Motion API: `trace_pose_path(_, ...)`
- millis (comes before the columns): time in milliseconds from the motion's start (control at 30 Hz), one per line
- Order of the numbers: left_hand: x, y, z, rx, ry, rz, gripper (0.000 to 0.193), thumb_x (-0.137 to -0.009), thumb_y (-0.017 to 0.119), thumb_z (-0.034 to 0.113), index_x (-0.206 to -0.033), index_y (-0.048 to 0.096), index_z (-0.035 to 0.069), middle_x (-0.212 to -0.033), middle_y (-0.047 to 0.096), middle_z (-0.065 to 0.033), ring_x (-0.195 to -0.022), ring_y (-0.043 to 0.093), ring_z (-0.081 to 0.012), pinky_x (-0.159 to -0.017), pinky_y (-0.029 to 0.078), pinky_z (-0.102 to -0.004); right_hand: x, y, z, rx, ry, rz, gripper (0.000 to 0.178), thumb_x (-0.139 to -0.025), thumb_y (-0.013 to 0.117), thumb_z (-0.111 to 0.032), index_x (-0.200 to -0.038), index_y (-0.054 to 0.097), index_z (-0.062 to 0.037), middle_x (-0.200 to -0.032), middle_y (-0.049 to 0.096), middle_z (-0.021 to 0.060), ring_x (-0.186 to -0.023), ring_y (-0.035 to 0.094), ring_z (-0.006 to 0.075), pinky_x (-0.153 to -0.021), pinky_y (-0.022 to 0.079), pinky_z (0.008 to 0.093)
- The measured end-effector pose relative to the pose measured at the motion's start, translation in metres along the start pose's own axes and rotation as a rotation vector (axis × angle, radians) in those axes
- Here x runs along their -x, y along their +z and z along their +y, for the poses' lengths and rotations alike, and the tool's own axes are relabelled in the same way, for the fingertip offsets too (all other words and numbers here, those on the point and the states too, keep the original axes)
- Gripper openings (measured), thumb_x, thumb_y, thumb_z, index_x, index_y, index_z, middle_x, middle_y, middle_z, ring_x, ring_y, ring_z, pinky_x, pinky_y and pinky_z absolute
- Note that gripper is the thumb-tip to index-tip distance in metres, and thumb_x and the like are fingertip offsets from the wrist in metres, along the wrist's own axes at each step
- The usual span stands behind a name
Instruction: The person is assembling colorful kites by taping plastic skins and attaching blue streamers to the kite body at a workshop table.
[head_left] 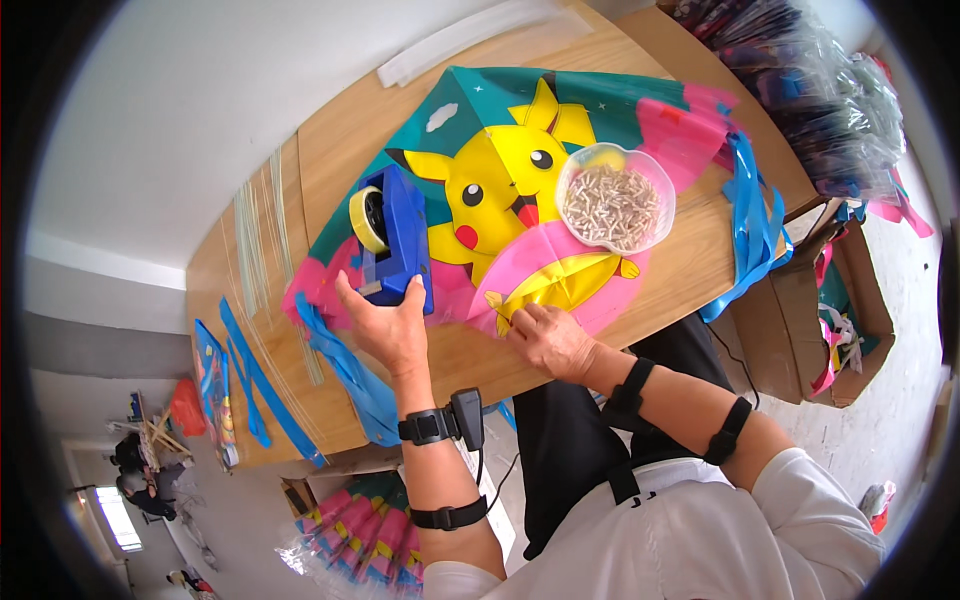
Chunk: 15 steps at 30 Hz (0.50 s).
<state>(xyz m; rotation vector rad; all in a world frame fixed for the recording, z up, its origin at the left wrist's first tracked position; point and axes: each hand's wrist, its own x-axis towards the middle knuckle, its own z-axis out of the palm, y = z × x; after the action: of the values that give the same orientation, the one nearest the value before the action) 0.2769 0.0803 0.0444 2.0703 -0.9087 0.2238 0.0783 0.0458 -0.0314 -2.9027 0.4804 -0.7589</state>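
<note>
A kite (500, 160) with a yellow cartoon character on green and pink sheeting lies on the wooden table. My left hand (390, 330) is at the near end of a blue tape dispenser (405, 225), its thumb and a finger on either side. A roll of yellowish clear tape (368, 220) sits in the dispenser, which rests on the kite's left part. With bent fingers pressed together, my right hand (552, 342) grips the kite's lower yellow and pink edge. A clear plastic bowl (660, 200) full of small pale tube-like pieces stands on the kite's right side.
Thin pale rods (262, 240) and blue strips (270, 385) lie on the table (330, 150) at left. Blue ribbons (748, 220) hang over its right edge. An open cardboard box (800, 320) stands at right, below plastic-wrapped bundles (800, 100). More packed kites (360, 530) lie beneath the near edge.
</note>
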Motion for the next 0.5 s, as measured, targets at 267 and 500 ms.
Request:
trace_pose_path(267,0.030,0.010,-0.028,-0.010,-0.001,0.016,0.090,-0.061,0.084,0.024,-0.134,0.038,-0.001,-0.109,0.061,-0.0225,-0.096,0.063,-0.0385,-0.083,0.049,-0.0426,0.015,-0.007,-0.006,-0.244,-0.078,0.030,0.023,-0.072,0.060,-0.016,-0.089,0.059,-0.0010,-0.096,0.055,0.0126,-0.091,0.058,0.0264,-0.077,0.049,0.0368)
trace_pose_path(500,0.000,-0.005,0.004,-0.052,-0.051,-0.034,0.090,-0.061,0.085,0.024,-0.134,0.040,0.000,-0.114,0.061,-0.0228,-0.104,0.061,-0.0355,-0.090,0.047,-0.0395,0.002,-0.006,-0.004,-0.155,0.069,0.016,0.043,-0.080,0.060,-0.027,-0.107,0.061,0.0061,-0.126,0.052,0.0211,-0.120,0.048,0.0333,-0.103,0.037,0.0434)
